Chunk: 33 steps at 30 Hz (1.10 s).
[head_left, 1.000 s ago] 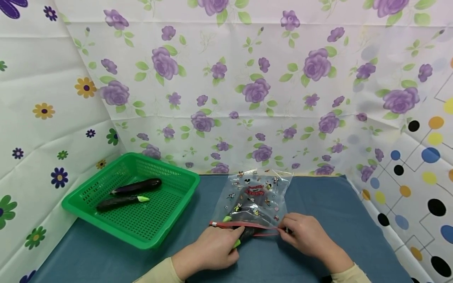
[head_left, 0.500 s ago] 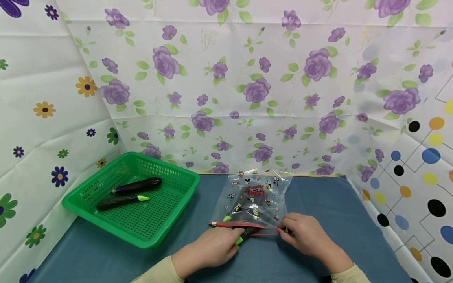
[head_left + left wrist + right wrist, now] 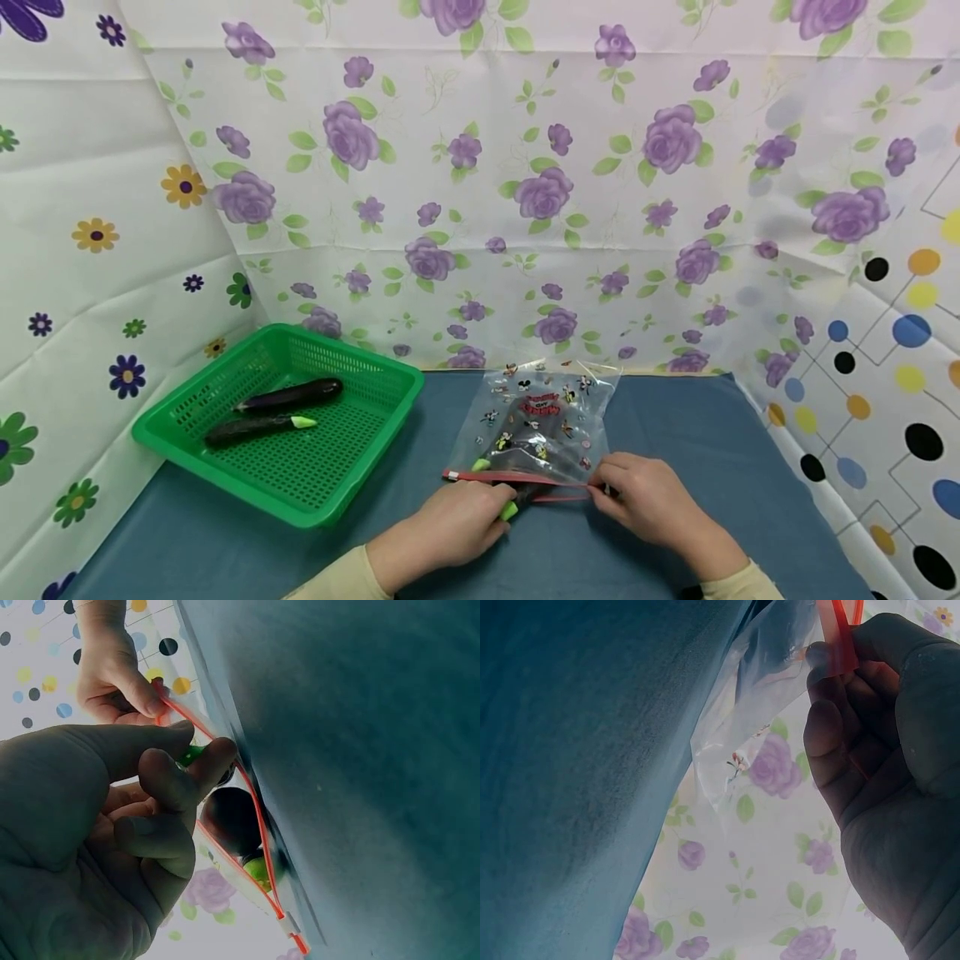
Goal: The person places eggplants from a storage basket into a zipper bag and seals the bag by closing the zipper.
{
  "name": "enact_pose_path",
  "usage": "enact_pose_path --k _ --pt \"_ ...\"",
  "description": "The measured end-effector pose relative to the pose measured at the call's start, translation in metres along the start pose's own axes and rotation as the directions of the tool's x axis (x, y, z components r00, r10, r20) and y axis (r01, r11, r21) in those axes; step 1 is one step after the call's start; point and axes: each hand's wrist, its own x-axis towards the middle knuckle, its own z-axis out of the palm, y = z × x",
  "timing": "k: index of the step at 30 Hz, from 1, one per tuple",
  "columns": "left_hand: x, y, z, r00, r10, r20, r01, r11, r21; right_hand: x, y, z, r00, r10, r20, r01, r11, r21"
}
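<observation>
On the table lies a clear zip bag (image 3: 540, 408) with cartoon prints, its red-edged mouth parted toward me. At that mouth, my left hand (image 3: 461, 517) pinches an eggplant by its green stem end (image 3: 509, 510); the dark body runs in between the red strips. My right hand (image 3: 637, 492) pinches the right end of the red zip edge (image 3: 838, 637) between thumb and fingers. Inside the bag, the left wrist view shows another dark eggplant (image 3: 231, 821) and a green stem (image 3: 259, 871). A pale slider (image 3: 289, 924) sits at the strip's left end.
A green plastic basket (image 3: 300, 521) stands at the left with two eggplants in it, one plain dark eggplant (image 3: 292, 395) and one green-tipped eggplant (image 3: 251, 429). Blue cloth (image 3: 720, 467) covers the table. Printed sheets (image 3: 480, 208) hang behind and at both sides.
The left hand has edged slightly right with the eggplant, whose green end has shifted a little toward the bag's mouth. The right hand and the bag have stayed about where they were.
</observation>
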Motion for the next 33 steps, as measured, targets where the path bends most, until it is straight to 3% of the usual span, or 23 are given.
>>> enact_pose_path --k 9,17,33 --pt "-0.0004 0.0020 0.0053 0.994 -0.027 -0.105 0.032 0.998 0.050 0.0001 0.0004 0.0005 1.000 -0.015 -0.011 0.015 1.000 0.001" --pt "0.0045 0.0041 0.0040 0.996 -0.042 -0.084 0.045 0.998 0.033 0.0004 0.0002 0.0002 1.000 -0.016 -0.015 0.016 1.000 -0.006" --pt "0.0082 0.0074 0.0057 0.989 -0.020 -0.150 0.027 0.999 0.040 0.0008 -0.0009 -0.0005 1.000 -0.016 -0.023 0.016 1.000 -0.012"
